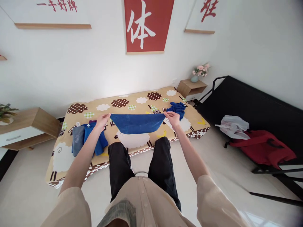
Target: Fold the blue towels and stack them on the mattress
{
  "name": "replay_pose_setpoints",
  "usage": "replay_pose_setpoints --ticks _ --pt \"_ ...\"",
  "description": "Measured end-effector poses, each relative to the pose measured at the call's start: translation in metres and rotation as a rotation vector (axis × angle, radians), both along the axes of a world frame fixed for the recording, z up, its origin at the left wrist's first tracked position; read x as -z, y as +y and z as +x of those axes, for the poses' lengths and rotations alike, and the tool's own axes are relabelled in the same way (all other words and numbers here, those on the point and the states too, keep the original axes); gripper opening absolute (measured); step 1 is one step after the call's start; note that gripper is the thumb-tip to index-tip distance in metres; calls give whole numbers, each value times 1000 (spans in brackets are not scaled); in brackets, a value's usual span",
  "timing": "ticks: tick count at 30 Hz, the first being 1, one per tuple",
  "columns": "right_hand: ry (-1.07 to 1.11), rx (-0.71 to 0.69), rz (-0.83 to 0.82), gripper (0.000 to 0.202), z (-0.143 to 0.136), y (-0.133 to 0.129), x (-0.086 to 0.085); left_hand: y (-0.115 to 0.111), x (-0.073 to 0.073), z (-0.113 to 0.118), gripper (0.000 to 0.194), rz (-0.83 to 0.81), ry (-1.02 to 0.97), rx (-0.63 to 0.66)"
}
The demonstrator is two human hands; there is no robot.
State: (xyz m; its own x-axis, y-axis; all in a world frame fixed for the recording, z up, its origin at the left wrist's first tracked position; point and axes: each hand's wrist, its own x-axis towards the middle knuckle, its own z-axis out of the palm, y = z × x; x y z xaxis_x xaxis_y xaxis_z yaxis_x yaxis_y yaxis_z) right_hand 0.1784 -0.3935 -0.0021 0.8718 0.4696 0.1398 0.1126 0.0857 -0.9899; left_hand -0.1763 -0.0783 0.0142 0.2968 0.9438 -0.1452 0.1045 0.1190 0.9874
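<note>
"What takes up the most room?"

"The bed (142,100), in a beige sheet printed with sheep and clouds. At three o'clock from its middle stands a black fabric couch (239,97), with a red bag (267,148) and a smaller white plastic bag (234,126) on it."

"And the cloth?"

"The blue cloth (137,124) is a deep, even blue, with a soft-looking surface. Its upper edge is drawn nearly straight, and its sides slant inward to a shorter, gently curved lower edge. It is spread in front of the bed's middle; whether that lower edge touches the sheet is hard to judge from above."

"Where is it relative to the grip?"

"Between the hands. The left hand (103,121) pinches its upper corner at nine o'clock, so the cloth extends toward three o'clock from those fingers. The right hand (173,118) pinches the opposite upper corner, with the cloth toward nine o'clock from it."

"Anything near them?"

"On the bed, between eight and nine o'clock from the cloth, a folded blue garment (100,143) lies beside a folded grey-blue garment (78,138). Between two and three o'clock, just past the right hand, is a crumpled blue heap (177,108)."
</note>
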Motion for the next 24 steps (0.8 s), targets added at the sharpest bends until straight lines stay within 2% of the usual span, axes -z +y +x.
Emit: replay_pose_setpoints --ticks 4,7,11,14,19,22,24 --pt "116 -10 -50 44 0 -5 -3 -5 -1 -5 34 -160 -72 79" --pt "234 -37 -88 34 0 -8 -3 -9 2 -14 32 -260 -93 94" --pt "336 -43 -159 26 -1 -8 4 -15 15 -25 31 -347 -49 66" --pt "362 -61 -194 23 1 -1 16 -19 31 -29 35 -380 -5 27" --pt "408 -78 -310 16 10 31 42 -13 65 -28 38 -445 44 -58" --pt "423 -95 -370 17 19 63 58 1 82 -19 39 -469 73 -117" --pt "417 -114 -388 20 28 89 66 15 88 -8 41 -479 96 -152"
